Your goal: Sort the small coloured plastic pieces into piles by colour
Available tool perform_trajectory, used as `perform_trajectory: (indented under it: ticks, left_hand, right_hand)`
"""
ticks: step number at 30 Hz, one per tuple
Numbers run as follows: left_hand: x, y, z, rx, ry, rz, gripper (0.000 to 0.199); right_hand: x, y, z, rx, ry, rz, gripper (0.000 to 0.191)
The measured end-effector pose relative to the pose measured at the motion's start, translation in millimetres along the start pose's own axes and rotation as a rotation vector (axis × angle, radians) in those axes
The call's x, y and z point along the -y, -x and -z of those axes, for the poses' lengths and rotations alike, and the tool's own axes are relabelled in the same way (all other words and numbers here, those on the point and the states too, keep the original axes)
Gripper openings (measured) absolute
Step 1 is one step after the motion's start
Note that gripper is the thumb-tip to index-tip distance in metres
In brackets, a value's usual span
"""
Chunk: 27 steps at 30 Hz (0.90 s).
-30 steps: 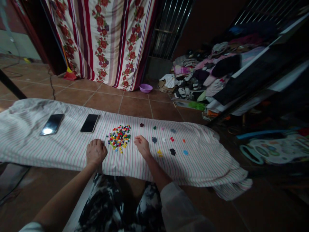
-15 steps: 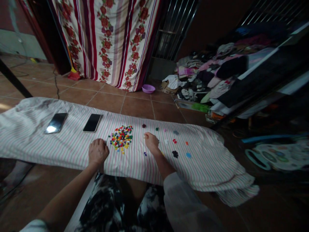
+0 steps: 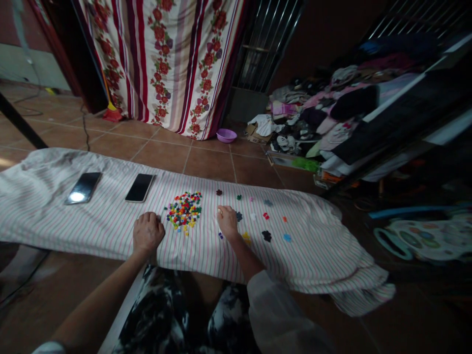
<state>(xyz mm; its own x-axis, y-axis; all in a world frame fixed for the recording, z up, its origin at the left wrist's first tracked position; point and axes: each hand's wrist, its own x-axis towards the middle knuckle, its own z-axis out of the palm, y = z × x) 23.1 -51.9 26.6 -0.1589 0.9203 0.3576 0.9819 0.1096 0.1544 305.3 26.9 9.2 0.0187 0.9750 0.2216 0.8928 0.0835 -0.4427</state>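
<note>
My left hand [image 3: 148,232] rests on the striped cloth, its fingers curled under, just left of a heap of small multicoloured beads [image 3: 183,212]. Right of the heap, my right hand [image 3: 227,222] hovers low over the cloth with thumb and forefinger pinched together. A pale speck shows at those fingertips, too small to name. Around this hand lie little same-colour groups: dark red [image 3: 219,192], green [image 3: 239,197], purple [image 3: 221,235], yellow [image 3: 246,238], dark grey-blue [image 3: 239,216] and black [image 3: 266,236]. White [image 3: 252,216], red [image 3: 266,216] and blue [image 3: 287,238] groups sit farther right.
Two phones [image 3: 140,188] [image 3: 84,188] lie on the left of the cloth-covered surface [image 3: 302,270]. Beyond it are a tiled floor, a purple basin [image 3: 226,135], a floral curtain [image 3: 162,64] and a heap of clothes [image 3: 317,113].
My right hand has drawn back slightly towards me and left, uncovering more of the dark grey-blue and yellow groups. My left hand stays in place on the cloth.
</note>
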Motion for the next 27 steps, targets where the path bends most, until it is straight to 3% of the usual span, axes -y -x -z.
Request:
perform_trajectory:
  ticks: [15,27]
  left_hand:
    - [0,0,-1.9,0.011,-0.057,-0.009,0.009]
    - [0,0,-2.0,0.010,-0.030,0.008,0.011]
  right_hand:
    - [-8,-5,-12,-0.088,-0.039,0.020,0.030]
    - [-15,-8,-12,-0.076,-0.206,0.002,0.031]
